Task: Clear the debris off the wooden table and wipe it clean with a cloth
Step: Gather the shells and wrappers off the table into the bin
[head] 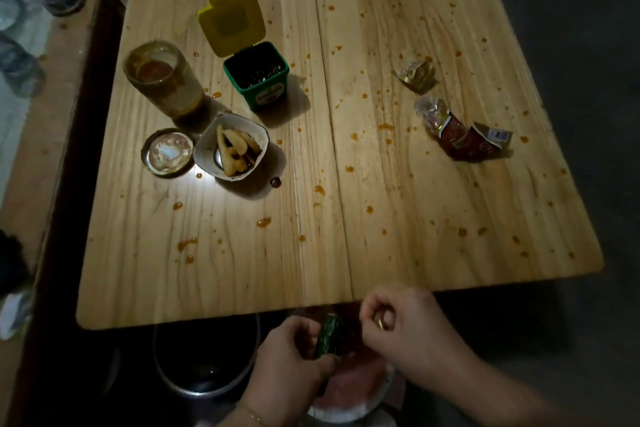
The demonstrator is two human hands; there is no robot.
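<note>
The wooden table [346, 114] is spattered with orange sauce drops. On it lie a crumpled gold wrapper [417, 74] and a red torn sachet [465, 135] at the right. Left of the middle stand a sauce-smeared glass jar [162, 80], its round lid [169, 152], a white bowl of fries [232, 152] and a green tub [258, 76] with its yellow lid open. Below the table's near edge, my left hand [291, 367] grips a dark green wrapper [329, 336]. My right hand [405, 322] is curled beside it, pinching something small and shiny.
Under my hands sits a white-rimmed container [353, 406] with pinkish contents. A dark metal-rimmed pot [204, 364] stands on the floor to its left. A side counter [41, 45] with bottles and a jar runs along the left.
</note>
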